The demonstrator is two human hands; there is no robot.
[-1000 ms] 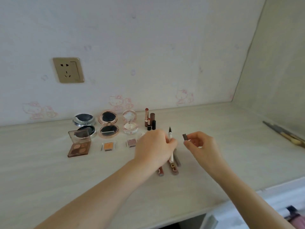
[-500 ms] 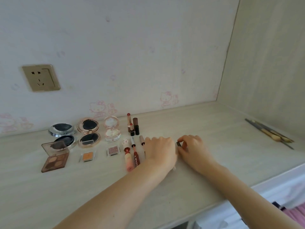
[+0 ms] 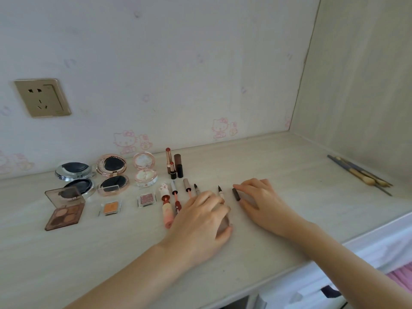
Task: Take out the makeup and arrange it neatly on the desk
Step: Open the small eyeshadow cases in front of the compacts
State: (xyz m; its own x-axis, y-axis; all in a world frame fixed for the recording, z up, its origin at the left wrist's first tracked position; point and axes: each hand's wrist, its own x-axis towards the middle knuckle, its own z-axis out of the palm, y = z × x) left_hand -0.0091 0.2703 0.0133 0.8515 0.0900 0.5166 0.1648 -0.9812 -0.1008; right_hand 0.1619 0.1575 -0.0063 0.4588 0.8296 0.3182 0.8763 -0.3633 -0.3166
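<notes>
An uncapped eyeliner pen (image 3: 220,191) lies on the desk (image 3: 289,175), its black tip pointing at the wall. My left hand (image 3: 200,221) lies palm down over its lower part, fingers and thumb on it. Its dark cap (image 3: 235,194) lies just to the right, between the index fingertip and thumb of my right hand (image 3: 265,202). Left of the pen lie a thin pencil (image 3: 196,188), two lip-gloss tubes (image 3: 187,186) and a pink tube (image 3: 166,208), all in a row. Behind them stand three lipsticks (image 3: 175,165).
Open compacts (image 3: 112,172), a highlighter compact (image 3: 145,170), an eyeshadow palette (image 3: 64,208) and two small square pans (image 3: 110,208) sit at the left. Makeup brushes (image 3: 361,172) lie by the right side wall. A socket (image 3: 42,98) is on the back wall.
My left hand has lowered the eyeliner pen from upright to flat on the desk. My right hand has brought the cap down beside it. The view has shifted right.
</notes>
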